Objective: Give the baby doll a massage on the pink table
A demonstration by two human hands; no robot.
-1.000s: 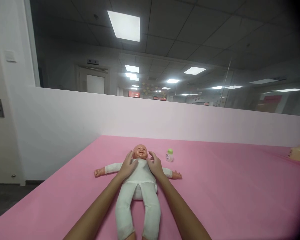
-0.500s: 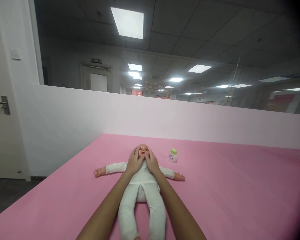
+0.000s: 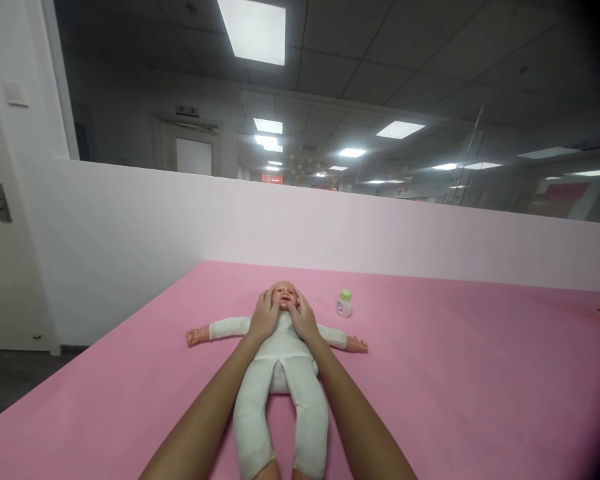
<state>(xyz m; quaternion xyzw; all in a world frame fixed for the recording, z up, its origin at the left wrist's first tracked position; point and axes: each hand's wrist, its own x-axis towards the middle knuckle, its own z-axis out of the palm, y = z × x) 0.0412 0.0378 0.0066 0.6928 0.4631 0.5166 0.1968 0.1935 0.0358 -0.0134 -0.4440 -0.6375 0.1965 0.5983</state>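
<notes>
Both hands have slid up from the shoulders and now the left hand point(image 3: 264, 317) and right hand point(image 3: 304, 319) cup the doll point(image 3: 280, 353) by its cheeks, fingers spread flat, steadying the head as it lies face-up on the pink mat point(image 3: 455, 373), small bottle point(image 3: 345, 303) just beside.

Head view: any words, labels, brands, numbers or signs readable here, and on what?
No text can be read.
Small bottle with green cap, right of the doll's head: label has a purple mark, too small and blurred.
Red signs behind the glass: blurred.
Sign above the far door: too small.
</notes>
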